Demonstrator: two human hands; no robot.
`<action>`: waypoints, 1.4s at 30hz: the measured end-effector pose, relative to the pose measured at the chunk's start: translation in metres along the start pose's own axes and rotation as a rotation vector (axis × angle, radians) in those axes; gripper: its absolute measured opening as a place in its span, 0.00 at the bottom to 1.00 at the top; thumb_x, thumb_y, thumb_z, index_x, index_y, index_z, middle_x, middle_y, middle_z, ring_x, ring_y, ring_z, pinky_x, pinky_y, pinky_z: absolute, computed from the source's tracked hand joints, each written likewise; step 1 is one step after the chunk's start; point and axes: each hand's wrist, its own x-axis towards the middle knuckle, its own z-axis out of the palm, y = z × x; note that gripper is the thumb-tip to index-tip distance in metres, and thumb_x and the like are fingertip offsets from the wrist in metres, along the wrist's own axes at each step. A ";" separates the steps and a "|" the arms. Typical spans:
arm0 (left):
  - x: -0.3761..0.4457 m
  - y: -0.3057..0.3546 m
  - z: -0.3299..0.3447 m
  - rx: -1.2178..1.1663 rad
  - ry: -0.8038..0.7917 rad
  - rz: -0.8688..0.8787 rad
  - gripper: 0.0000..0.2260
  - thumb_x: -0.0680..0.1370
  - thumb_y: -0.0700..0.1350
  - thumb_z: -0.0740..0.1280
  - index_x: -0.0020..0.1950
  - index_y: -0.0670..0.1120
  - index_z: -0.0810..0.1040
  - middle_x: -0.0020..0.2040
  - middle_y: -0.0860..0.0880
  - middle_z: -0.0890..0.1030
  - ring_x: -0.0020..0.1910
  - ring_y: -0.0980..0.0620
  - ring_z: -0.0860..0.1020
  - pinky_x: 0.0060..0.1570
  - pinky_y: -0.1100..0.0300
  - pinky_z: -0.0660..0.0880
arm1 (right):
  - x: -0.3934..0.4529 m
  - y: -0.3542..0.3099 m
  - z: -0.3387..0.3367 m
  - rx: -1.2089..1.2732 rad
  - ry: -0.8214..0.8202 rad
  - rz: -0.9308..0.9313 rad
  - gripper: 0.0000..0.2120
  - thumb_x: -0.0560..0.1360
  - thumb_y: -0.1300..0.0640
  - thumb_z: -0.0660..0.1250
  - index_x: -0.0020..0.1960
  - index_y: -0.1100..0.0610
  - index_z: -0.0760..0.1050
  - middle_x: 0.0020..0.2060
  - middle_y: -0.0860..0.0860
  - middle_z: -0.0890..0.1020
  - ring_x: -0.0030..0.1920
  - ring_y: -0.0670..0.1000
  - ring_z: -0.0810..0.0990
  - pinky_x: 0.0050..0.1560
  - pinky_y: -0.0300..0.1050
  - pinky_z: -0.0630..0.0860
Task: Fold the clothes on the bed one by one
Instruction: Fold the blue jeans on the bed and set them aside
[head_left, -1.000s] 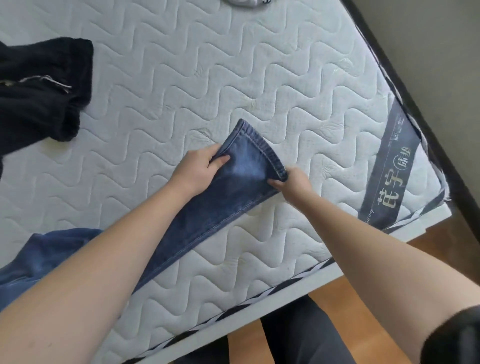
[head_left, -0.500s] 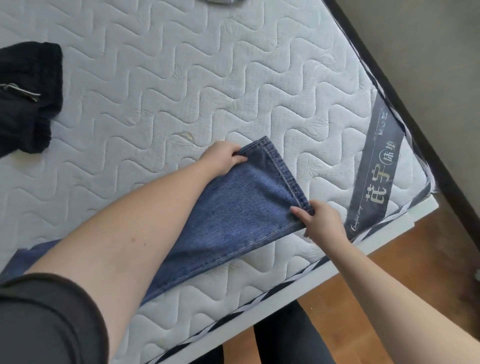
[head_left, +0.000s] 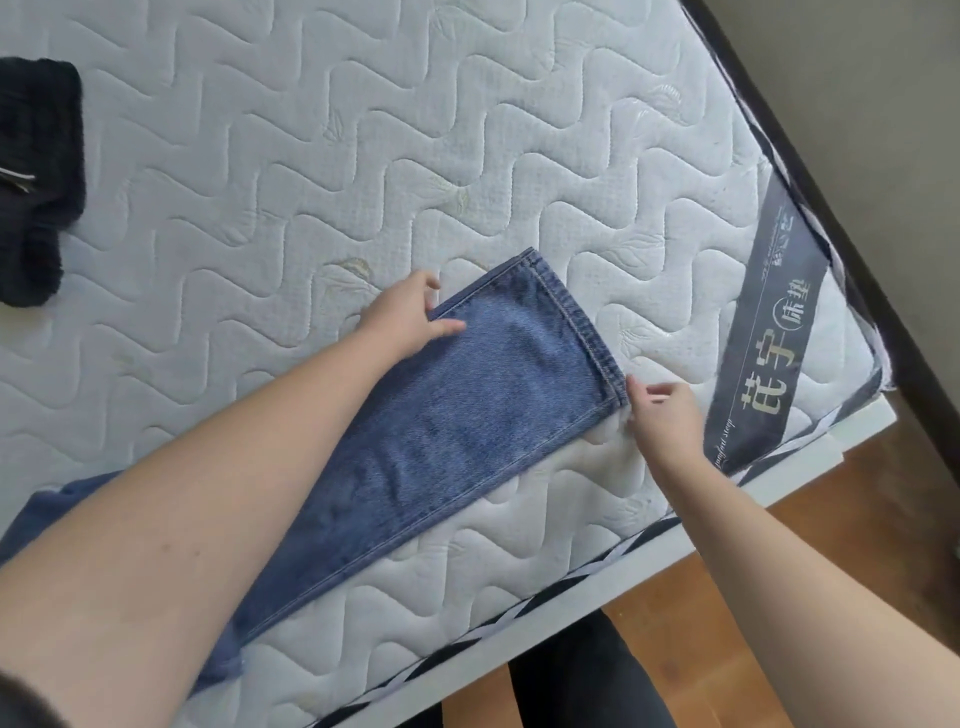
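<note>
We see a white quilted mattress filling most of the frame, its surface stitched in wavy lines, with a few faint yellowish marks near the middle. Across its corner at the right runs a dark grey label band printed with pale Chinese characters and a line of small script. A striped black-and-white piping edges the mattress along the lower side, above a white bed frame. At the lower right we see a brown wooden floor, and at the upper right a grey wall with a dark skirting strip.
</note>
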 end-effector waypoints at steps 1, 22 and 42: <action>-0.008 -0.012 0.000 0.014 -0.023 -0.038 0.27 0.69 0.60 0.76 0.61 0.48 0.73 0.54 0.49 0.79 0.53 0.46 0.77 0.57 0.50 0.74 | -0.008 0.005 0.005 0.025 -0.054 0.063 0.20 0.77 0.41 0.66 0.49 0.60 0.77 0.44 0.57 0.84 0.45 0.56 0.83 0.52 0.53 0.78; -0.045 -0.094 -0.005 -0.030 0.081 0.015 0.12 0.75 0.52 0.72 0.55 0.49 0.76 0.42 0.55 0.78 0.46 0.49 0.77 0.49 0.56 0.72 | -0.098 0.041 0.096 0.168 -0.201 0.107 0.16 0.78 0.49 0.67 0.42 0.62 0.76 0.34 0.58 0.84 0.36 0.56 0.84 0.48 0.56 0.81; -0.108 -0.198 -0.030 0.147 0.064 -0.105 0.09 0.80 0.51 0.65 0.55 0.48 0.78 0.53 0.45 0.81 0.53 0.42 0.78 0.51 0.52 0.74 | -0.186 0.069 0.183 0.131 -0.427 0.108 0.18 0.78 0.50 0.68 0.42 0.66 0.75 0.36 0.60 0.84 0.36 0.56 0.83 0.42 0.49 0.80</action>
